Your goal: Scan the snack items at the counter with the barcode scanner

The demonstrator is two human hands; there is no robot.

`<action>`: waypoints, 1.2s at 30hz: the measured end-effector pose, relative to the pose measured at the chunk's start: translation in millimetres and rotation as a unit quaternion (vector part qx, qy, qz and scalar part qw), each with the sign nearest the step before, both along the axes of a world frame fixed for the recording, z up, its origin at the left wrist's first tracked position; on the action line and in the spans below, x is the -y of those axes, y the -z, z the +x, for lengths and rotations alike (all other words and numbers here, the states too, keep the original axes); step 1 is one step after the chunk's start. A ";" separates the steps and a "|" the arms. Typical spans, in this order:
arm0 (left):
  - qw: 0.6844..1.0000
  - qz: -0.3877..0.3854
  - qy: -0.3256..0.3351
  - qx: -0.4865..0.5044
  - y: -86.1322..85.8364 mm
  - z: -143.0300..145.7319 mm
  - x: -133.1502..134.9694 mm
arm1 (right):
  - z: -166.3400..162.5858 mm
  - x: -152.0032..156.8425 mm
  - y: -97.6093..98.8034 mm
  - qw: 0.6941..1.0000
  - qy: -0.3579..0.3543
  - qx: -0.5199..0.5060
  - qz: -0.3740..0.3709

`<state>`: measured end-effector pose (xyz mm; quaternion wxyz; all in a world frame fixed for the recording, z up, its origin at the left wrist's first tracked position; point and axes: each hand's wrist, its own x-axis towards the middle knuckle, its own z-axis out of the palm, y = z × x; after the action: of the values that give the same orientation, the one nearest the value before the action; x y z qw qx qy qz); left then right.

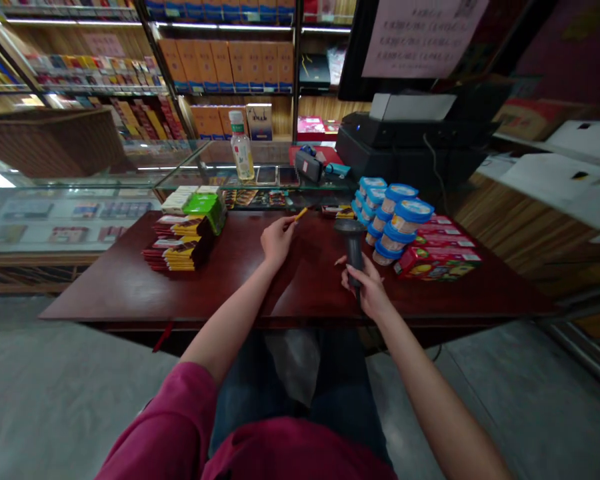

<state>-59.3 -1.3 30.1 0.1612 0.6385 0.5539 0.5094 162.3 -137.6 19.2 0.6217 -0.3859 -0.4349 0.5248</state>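
Note:
My left hand (277, 239) hovers over the dark red table (130, 287), its fingers pinched on a small yellow-orange stick-shaped packet (301, 214) that points up and to the right. My right hand (367, 285) is wrapped around the handle of a black barcode scanner (351, 237), whose head stands upright above the table. The scanner's head sits right beside several blue-lidded cups (397, 223). Both forearms reach forward from my red sleeves.
Stacks of flat dark and yellow packets (183, 247) and green boxes (205, 205) lie at the table's left. Red boxes (437, 257) lie right of the cups. Behind stand a glass counter with a bottle (241, 147), phones, a black printer (405, 143) and shelves.

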 end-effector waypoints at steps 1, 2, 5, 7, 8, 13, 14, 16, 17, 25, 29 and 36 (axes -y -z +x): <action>0.999 0.012 0.005 -0.053 -4.0 10.0 -6.2 | 4.8 0.7 0.5 1.000 0.013 -0.001 0.000; 0.994 0.024 0.014 -0.106 -7.7 20.8 -13.6 | 10.1 1.6 0.9 1.000 0.019 0.001 -0.003; 0.965 0.062 0.067 -0.246 -14.8 54.2 -39.8 | 24.3 4.7 2.7 1.000 0.013 0.008 -0.013; 0.938 0.088 0.112 -0.316 -16.3 74.8 -57.9 | 29.2 6.0 4.6 1.000 0.003 0.005 -0.018; 0.924 0.095 0.127 -0.347 -16.0 84.2 -66.2 | 30.1 6.2 5.8 1.000 0.002 0.001 -0.019; 0.885 0.071 0.145 -0.436 -4.5 122.4 -96.0 | 28.5 5.4 10.1 1.000 0.001 0.000 -0.010; 0.886 0.068 0.146 -0.435 -0.4 128.3 -100.0 | 28.3 5.5 10.1 1.000 0.000 -0.001 -0.011; 0.889 0.065 0.150 -0.428 8.2 138.5 -106.9 | 28.3 6.1 8.8 1.000 -0.003 -0.001 -0.017; 0.892 0.061 0.150 -0.423 12.2 142.5 -109.9 | 28.5 6.5 7.8 1.000 -0.003 -0.001 -0.022; 0.894 0.130 0.160 -0.397 16.0 100.6 -84.4 | 31.7 7.9 -1.5 0.997 -0.043 0.036 -0.045; 0.887 0.158 0.096 -0.423 10.2 11.9 -20.8 | 2.1 -4.6 -10.1 0.993 -0.098 -0.036 -0.059; 0.887 0.153 -0.062 -0.432 9.7 -165.1 92.3 | -104.9 -17.7 -25.3 0.964 -0.221 -0.116 -0.093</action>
<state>-224.4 -93.6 20.4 -0.2255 0.7767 0.5221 0.2707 57.5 -120.0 44.5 0.4977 -0.2728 -0.3838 0.7284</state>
